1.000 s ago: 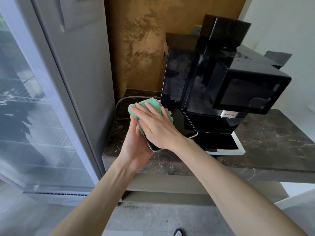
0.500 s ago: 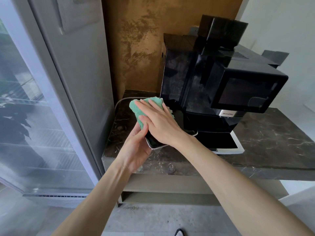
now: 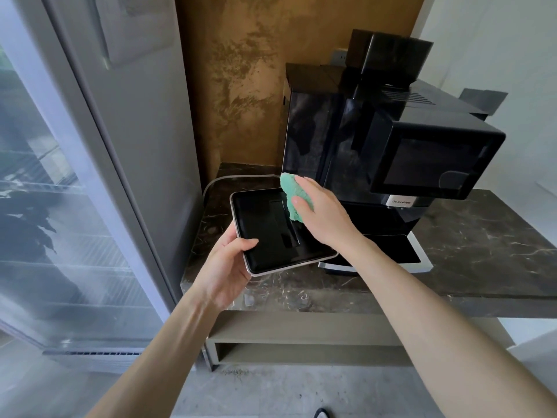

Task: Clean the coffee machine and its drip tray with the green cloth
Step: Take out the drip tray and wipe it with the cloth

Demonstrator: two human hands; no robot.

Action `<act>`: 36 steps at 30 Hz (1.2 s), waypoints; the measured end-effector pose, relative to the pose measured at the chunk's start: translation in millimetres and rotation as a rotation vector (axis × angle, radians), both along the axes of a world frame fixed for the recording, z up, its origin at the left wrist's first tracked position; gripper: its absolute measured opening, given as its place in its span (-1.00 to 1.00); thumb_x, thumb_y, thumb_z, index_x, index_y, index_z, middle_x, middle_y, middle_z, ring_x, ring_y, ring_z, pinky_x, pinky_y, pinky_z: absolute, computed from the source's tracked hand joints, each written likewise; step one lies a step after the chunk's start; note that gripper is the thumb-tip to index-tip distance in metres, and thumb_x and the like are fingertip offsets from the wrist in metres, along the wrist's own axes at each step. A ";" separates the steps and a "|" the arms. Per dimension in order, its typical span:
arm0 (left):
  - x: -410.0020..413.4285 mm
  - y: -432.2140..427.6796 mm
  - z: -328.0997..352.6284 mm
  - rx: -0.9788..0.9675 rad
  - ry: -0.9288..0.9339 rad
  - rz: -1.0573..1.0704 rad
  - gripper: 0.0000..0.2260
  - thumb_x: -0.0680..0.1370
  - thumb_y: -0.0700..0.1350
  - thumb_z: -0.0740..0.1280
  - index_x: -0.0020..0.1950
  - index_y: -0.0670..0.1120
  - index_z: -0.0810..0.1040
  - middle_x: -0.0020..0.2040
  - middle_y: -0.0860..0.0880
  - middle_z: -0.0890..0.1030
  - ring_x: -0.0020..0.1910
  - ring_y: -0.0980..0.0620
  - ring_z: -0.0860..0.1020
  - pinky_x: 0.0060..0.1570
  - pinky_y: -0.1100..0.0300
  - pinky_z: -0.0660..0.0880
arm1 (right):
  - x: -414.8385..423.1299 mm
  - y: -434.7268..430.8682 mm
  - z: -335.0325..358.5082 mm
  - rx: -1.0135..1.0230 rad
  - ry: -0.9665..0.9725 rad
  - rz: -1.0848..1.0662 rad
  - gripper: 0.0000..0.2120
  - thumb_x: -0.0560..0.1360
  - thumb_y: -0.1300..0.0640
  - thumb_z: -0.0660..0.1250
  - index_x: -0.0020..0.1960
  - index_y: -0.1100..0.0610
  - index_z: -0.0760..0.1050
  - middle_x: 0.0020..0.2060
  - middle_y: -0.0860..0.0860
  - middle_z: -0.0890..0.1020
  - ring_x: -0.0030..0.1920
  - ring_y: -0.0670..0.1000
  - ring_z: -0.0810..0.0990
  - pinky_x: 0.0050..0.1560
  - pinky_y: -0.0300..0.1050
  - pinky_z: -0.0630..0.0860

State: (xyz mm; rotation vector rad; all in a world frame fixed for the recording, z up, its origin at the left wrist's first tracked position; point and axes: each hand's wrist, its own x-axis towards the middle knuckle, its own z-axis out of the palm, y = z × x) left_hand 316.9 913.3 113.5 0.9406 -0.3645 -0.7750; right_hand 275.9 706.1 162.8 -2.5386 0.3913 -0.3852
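A black coffee machine (image 3: 388,140) stands on the dark marble counter (image 3: 482,236). My left hand (image 3: 224,267) grips the near left corner of the black drip tray (image 3: 265,230), which has a pale rim and is tilted up above the counter, left of the machine. My right hand (image 3: 319,215) presses the bunched green cloth (image 3: 294,197) against the tray's far right edge, close to the machine's left side. The machine's base (image 3: 401,251) with its white rim shows under the spout.
A glass-door fridge (image 3: 75,176) stands close on the left, its grey side wall beside the tray. A brown wall (image 3: 241,86) is behind. A grey cable (image 3: 217,181) runs along the counter's back. An open shelf (image 3: 301,351) sits below the counter.
My right hand has slid the green cloth from the tray's left part to its far right edge, uncovering the tray's black surface. My left hand still holds the tray.
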 end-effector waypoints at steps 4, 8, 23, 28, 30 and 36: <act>5.8 6.1 -6.1 0.030 -0.019 0.014 -0.51 0.62 -0.31 0.17 0.51 0.03 0.45 0.40 -0.14 0.58 0.34 -0.21 0.59 0.19 -0.22 0.61 | -6.1 -9.1 0.6 0.380 -0.021 -0.047 -0.49 0.68 0.02 0.23 0.60 -0.02 0.26 0.45 -0.06 0.47 0.36 -0.02 0.50 0.28 -0.10 0.49; 18.6 18.1 -5.9 0.067 -0.063 -0.044 -0.46 0.53 -0.27 0.24 0.50 0.06 0.45 0.42 -0.12 0.57 0.36 -0.23 0.57 0.21 -0.25 0.58 | -16.5 -14.4 6.1 0.996 0.000 -0.052 -0.71 0.63 0.10 0.35 0.34 0.09 0.58 0.09 -0.01 0.73 0.08 -0.03 0.70 0.08 -0.09 0.59; 44.1 5.8 9.4 0.678 -0.947 0.133 -0.56 0.65 0.25 0.16 0.32 0.02 0.60 0.19 0.10 0.66 0.17 0.17 0.60 0.24 0.11 0.54 | -14.0 18.9 9.8 0.350 0.262 0.202 -0.80 0.59 0.07 0.42 0.17 0.12 0.60 0.02 0.03 0.69 0.03 0.02 0.69 0.13 0.09 0.64; 35.7 -3.5 2.2 0.645 -0.983 0.117 -0.47 0.64 0.26 0.15 -0.13 -0.20 0.55 -0.29 -0.19 0.48 -0.33 0.01 0.39 -0.21 -0.17 0.44 | -17.0 22.5 9.7 0.436 0.222 0.229 -0.76 0.60 0.03 0.41 0.19 0.14 0.60 0.03 0.04 0.71 0.03 0.01 0.70 0.11 0.02 0.65; 34.2 -2.2 1.5 0.627 -0.961 0.151 -0.49 0.65 0.22 0.16 -0.13 -0.20 0.56 -0.30 -0.14 0.52 -0.34 -0.04 0.45 -0.21 -0.18 0.47 | -17.1 23.4 9.8 0.437 0.220 0.232 -0.76 0.60 0.01 0.40 0.18 0.13 0.61 0.01 0.02 0.71 0.01 -0.01 0.71 0.07 -0.01 0.65; 40.7 4.5 8.6 0.603 -0.557 0.299 -0.55 0.72 0.15 0.13 0.00 -0.13 0.68 -0.13 -0.09 0.74 -0.09 -0.10 0.72 0.04 -0.10 0.66 | -28.1 5.0 16.8 0.496 0.264 0.197 -0.88 0.58 0.13 0.42 0.02 0.19 0.63 -0.17 -0.01 0.68 -0.19 -0.08 0.68 -0.20 -0.23 0.57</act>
